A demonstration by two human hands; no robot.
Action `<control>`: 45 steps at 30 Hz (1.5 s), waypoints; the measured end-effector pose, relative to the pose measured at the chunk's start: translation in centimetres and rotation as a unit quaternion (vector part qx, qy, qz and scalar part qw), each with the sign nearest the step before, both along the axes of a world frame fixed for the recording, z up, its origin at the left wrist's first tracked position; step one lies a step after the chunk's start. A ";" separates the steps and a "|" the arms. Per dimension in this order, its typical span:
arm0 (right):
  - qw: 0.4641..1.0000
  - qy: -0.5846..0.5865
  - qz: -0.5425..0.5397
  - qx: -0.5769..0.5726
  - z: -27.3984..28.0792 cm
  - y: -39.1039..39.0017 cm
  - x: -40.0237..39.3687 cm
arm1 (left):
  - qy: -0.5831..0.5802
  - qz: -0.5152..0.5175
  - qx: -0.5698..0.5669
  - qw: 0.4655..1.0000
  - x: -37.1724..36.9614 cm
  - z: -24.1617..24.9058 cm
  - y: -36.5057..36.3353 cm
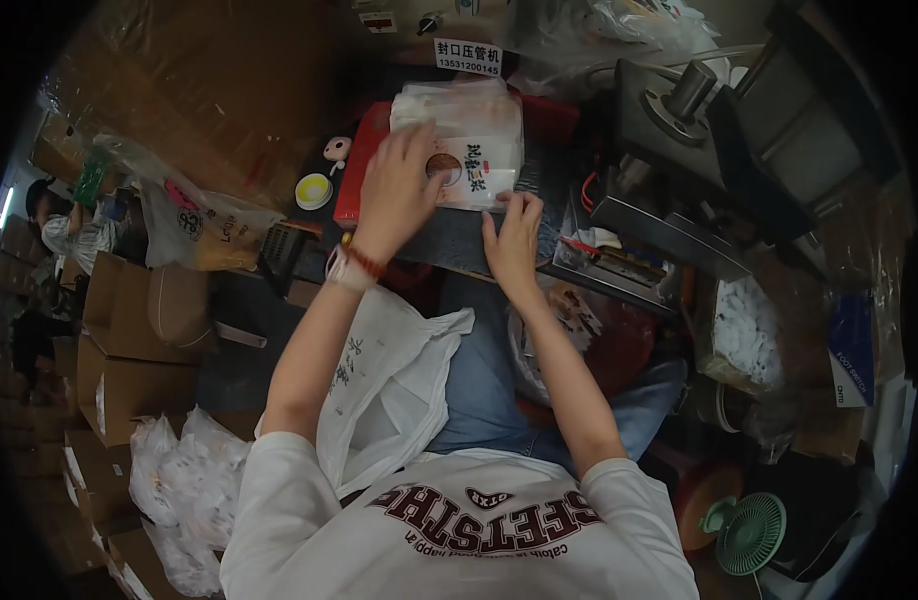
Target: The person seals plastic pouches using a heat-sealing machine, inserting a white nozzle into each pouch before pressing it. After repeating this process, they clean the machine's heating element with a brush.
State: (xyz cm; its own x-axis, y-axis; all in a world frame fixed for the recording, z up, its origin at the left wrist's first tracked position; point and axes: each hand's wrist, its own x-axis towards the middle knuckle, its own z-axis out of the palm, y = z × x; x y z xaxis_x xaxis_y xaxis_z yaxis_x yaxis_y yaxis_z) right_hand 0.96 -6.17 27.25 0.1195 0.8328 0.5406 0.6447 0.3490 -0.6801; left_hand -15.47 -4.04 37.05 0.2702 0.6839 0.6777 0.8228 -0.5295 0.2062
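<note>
A stack of printed plastic pouches (479, 165), white with a brown round picture and dark lettering, lies on the bench in front of me. My left hand (404, 185) is over the left side of the stack, fingers stretched out and thumb beside the round picture. Bracelets circle that wrist. At the near right corner of the top pouch is my right hand (517, 235), its thumb and fingers apart and the fingertips by the pouch's edge. Under the stack a red surface (351, 185) shows at the left.
A small yellow-and-white dish (313, 191) and a pink-headed figurine (336, 150) sit left of the stack. A metal machine (679, 105) stands to the right. White cloth-like bag (389, 380) covers my lap. Cardboard boxes (139, 340) are at left, a green fan (751, 535) at lower right.
</note>
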 end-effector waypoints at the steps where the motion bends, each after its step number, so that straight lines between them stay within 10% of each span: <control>1: 1.000 0.001 -0.001 -0.001 -0.1 -0.1 0.2 | -0.024 0.022 -0.101 0.994 0.2 1.0 -4.0; 4: 0.999 -0.014 0.009 0.038 -0.4 -2.6 -0.1 | -0.068 -0.099 -0.436 0.892 -1.1 -0.8 -14.9; 6: 0.976 0.029 0.215 0.009 0.2 -7.0 -1.3 | 0.109 -0.118 -0.523 0.837 -4.3 -6.6 -19.2; 8: 0.844 -0.016 0.537 -0.010 0.3 -12.2 -3.2 | 0.139 -0.022 -0.560 0.816 -8.9 -14.0 -22.1; 10: 0.796 -0.117 0.593 -0.001 -5.4 -15.4 -4.2 | 0.282 -0.050 -0.697 0.658 -14.2 -17.1 -22.1; 11: 0.751 -0.224 0.621 0.035 -7.6 -17.1 -4.6 | 0.319 0.041 -0.573 0.754 -16.4 -17.7 -23.7; 12: 0.735 -0.210 0.644 0.031 -8.1 -18.0 -4.7 | 0.377 0.156 -0.632 0.659 -18.7 -17.8 -23.1; 13: 0.714 -0.283 0.640 0.004 -8.4 -17.8 -5.0 | 0.294 0.200 -0.448 0.820 -26.0 -24.4 -25.5; 16: 0.738 -0.293 0.605 0.055 -5.0 -18.2 -6.6 | 0.424 0.275 -0.362 0.784 -28.1 -19.3 -25.2; 18: 0.748 -0.309 0.583 0.081 -2.4 -18.2 -7.6 | 0.371 0.317 -0.636 0.598 -26.5 -19.5 -23.7; 19: 0.747 -0.310 0.583 0.082 -1.9 -18.4 -7.9 | 0.381 0.212 -0.527 0.729 -26.2 -20.8 -25.2; 21: 0.728 -0.331 0.598 0.059 -1.4 -18.9 -8.3 | 0.430 0.155 -0.393 0.798 -26.0 -27.9 -27.0; 24: 0.735 -0.333 0.587 0.071 -1.9 -19.7 -8.3 | 0.473 0.087 -0.423 0.768 -26.6 -28.0 -26.3; 28: 0.731 -0.329 0.597 0.025 -2.9 -20.0 -7.8 | 0.554 -0.036 -0.484 0.676 -28.1 -26.5 -26.1; 29: 0.739 -0.324 0.590 0.032 -3.2 -20.2 -7.9 | 0.418 -0.028 -0.603 0.679 -28.2 -25.6 -24.8; 34: 0.688 -0.382 0.612 -0.080 -2.8 -18.9 -7.0 | 0.470 -0.114 -0.548 0.682 -24.3 -19.6 -22.1; 36: 0.732 -0.139 0.638 -0.193 -2.8 -18.2 -6.4 | 0.490 -0.071 -0.522 0.695 -22.1 -15.1 -22.0; 45: 0.809 0.061 0.508 -0.288 3.0 -13.4 -7.4 | 0.310 -0.139 -0.494 0.800 -12.7 4.2 -17.8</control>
